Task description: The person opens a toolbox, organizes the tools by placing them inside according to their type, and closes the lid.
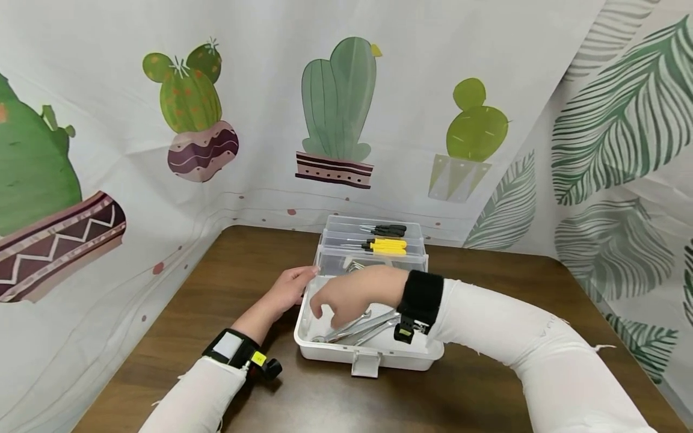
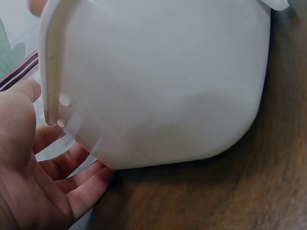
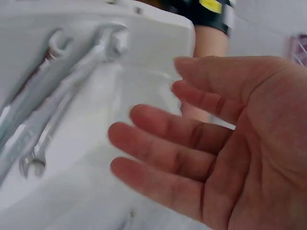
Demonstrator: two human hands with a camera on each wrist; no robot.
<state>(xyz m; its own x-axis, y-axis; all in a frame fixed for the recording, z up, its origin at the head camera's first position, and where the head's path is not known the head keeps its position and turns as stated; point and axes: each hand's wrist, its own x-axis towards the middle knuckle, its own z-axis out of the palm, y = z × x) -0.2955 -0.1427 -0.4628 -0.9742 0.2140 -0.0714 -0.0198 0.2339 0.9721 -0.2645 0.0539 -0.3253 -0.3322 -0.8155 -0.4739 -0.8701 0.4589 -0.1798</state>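
A white toolbox (image 1: 330, 350) stands with its clear tiered trays folded back. My left hand (image 1: 289, 287) grips its rear left corner, thumb by the rim and fingers curled against the side wall (image 2: 168, 86). Over the box hovers my right hand (image 1: 354, 293), its fingers loosely bent and nothing held in the right wrist view. Beneath it, several silver wrenches (image 1: 365, 328) lie slantwise on the box floor. Their open ends (image 3: 112, 43) show in the right wrist view, left of the fingertips (image 3: 122, 134). The right hand hides part of the box in the head view.
Yellow-handled screwdrivers (image 1: 391, 245) and black-handled ones (image 1: 391, 230) lie in the upper trays, with small metal pieces (image 1: 354, 266) in the lowest. A latch (image 1: 366, 364) hangs at the front. Behind the brown table (image 1: 260, 246) hangs a cactus-print cloth (image 1: 260, 108).
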